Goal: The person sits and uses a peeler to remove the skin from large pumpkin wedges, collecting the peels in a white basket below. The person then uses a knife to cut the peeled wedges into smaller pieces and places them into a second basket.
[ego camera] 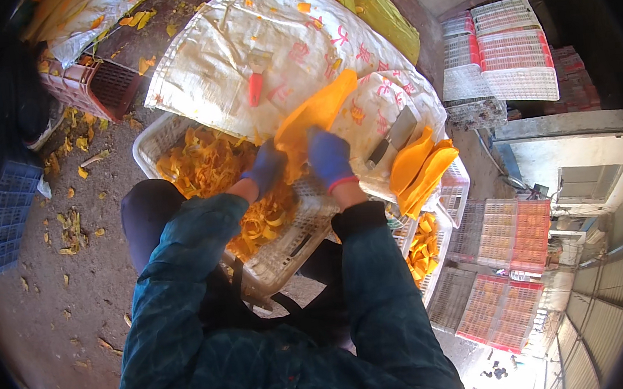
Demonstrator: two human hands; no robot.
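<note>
Blue-gloved, my left hand (265, 168) grips the lower left end of a large orange pumpkin piece (317, 109). My right hand (330, 153), in a matching glove with a red cuff, closes on its lower right edge. Motion blur hides the fingertips. Stringy pulp (296, 165) hangs between the hands. Below is a white plastic crate (281, 262) holding orange pulp and peelings (201, 163). A white woven sack (209, 63) with red print covers its far part. On the sack lie a red-handled peeler (257, 81), a cleaver (393, 136) and several cut pumpkin pieces (424, 169).
At right, another crate (445, 238) contains pumpkin chunks (423, 248). Stacked crates (514, 51) stand farther right. A brown crate (87, 86) lies tipped at upper left, near a blue crate (4, 218) and another person's shoe (46, 127). Scraps litter the floor (48, 321).
</note>
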